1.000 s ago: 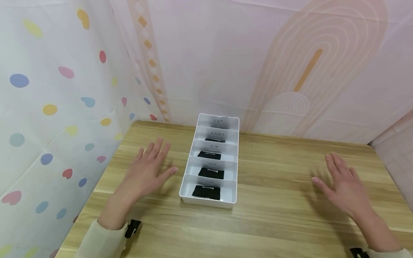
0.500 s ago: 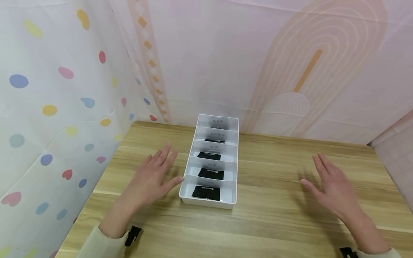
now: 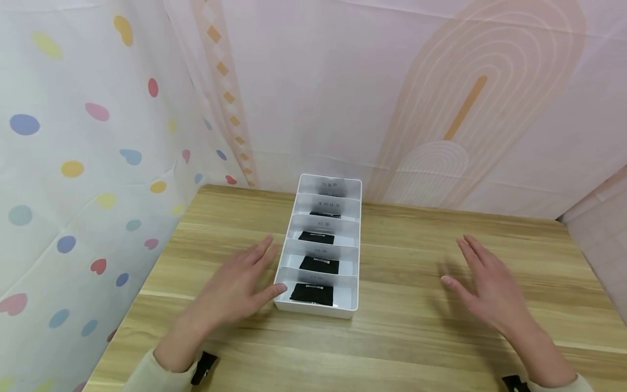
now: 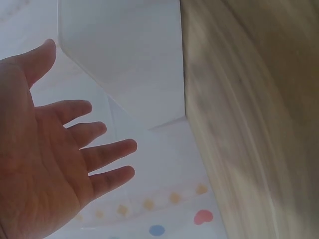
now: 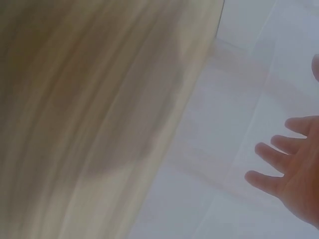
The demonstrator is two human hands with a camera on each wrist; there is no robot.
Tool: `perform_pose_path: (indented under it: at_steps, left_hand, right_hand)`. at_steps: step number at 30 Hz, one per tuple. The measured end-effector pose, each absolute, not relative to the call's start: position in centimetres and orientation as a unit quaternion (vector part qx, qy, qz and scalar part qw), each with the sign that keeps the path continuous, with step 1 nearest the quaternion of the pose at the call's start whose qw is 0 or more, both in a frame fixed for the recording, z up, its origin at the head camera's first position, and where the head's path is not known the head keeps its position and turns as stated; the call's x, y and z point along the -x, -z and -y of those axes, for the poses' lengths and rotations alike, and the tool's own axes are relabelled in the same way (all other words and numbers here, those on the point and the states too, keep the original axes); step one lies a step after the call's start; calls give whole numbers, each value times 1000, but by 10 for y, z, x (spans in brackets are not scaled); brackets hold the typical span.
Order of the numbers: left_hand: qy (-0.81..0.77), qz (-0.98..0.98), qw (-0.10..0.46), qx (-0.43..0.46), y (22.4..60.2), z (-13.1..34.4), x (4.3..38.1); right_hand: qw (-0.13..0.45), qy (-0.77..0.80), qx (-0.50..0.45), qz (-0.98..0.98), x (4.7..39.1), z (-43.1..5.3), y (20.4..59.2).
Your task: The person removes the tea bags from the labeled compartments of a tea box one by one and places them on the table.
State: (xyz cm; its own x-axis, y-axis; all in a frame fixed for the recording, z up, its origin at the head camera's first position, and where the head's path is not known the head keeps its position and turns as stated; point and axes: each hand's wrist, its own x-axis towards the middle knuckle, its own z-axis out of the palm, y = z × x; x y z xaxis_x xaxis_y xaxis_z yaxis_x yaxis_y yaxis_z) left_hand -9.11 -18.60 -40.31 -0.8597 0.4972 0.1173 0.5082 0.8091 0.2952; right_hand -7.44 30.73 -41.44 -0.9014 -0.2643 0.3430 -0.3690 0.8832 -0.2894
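A white divided box [image 3: 313,311] stands on the wooden table, its several compartments in a row away from me. Flat black packets [image 3: 312,294] with small pale labels lie in compartments, and dark printed marks show on the dividers. My left hand [image 3: 234,287] is at the box's left side, fingers spread, thumb tip over the near left rim; whether it touches cannot be told. In the left wrist view the box's white wall [image 4: 129,55] is beyond the fingers. My right hand [image 3: 495,291] hovers well right of the box, fingers extended, holding nothing.
The wooden table [image 3: 416,348] reaches back to a pale curtain [image 3: 303,81] with an arch pattern. Another curtain [image 3: 44,218] with coloured dots and hearts hangs along the left side. Black straps [image 3: 203,368] sit at both wrists.
My left hand has moved right and nearer to me, up to the box's near left corner. The right hand has moved left toward the box. The box has stayed in place.
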Motion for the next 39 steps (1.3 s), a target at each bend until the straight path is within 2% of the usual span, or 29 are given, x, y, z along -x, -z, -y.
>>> perform_pose_path:
  at_steps: [17,39]
  left_hand:
    - [148,946,29,286,412,179,84]
    - [154,941,28,300,417,174,80]
  right_hand:
    - [151,-172,-201,953,80,-278,415]
    - [118,-179,-256,942,79,-232,418]
